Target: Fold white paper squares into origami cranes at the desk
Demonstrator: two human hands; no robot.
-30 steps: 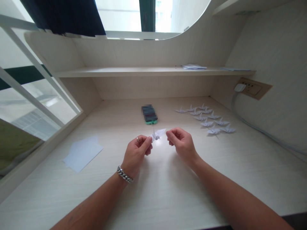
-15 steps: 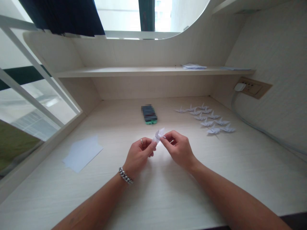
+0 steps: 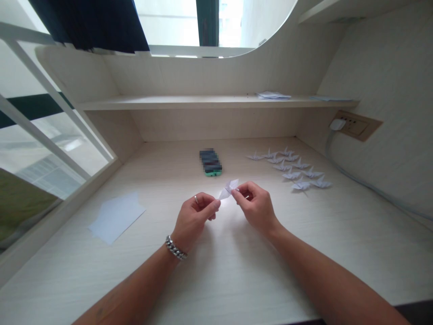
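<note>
A small white folded paper crane [image 3: 228, 188] hangs just above the pale wooden desk [image 3: 216, 266], held between both hands. My left hand [image 3: 194, 218], with a ring and a metal bracelet at the wrist, pinches its lower left end. My right hand [image 3: 256, 205] pinches its upper right tip with thumb and forefinger. Both hands are closed on the paper.
Several finished paper cranes [image 3: 294, 168] lie in rows at the right. A dark phone with a green case [image 3: 210, 162] lies behind the hands. Loose white sheets [image 3: 115, 215] rest at the left. A wall socket and cable [image 3: 352, 126] sit at the right; a shelf [image 3: 216, 101] runs above.
My right hand, apart from the crane a second ago, has closed on its right tip. The crane has turned and now tilts up to the right between both hands.
</note>
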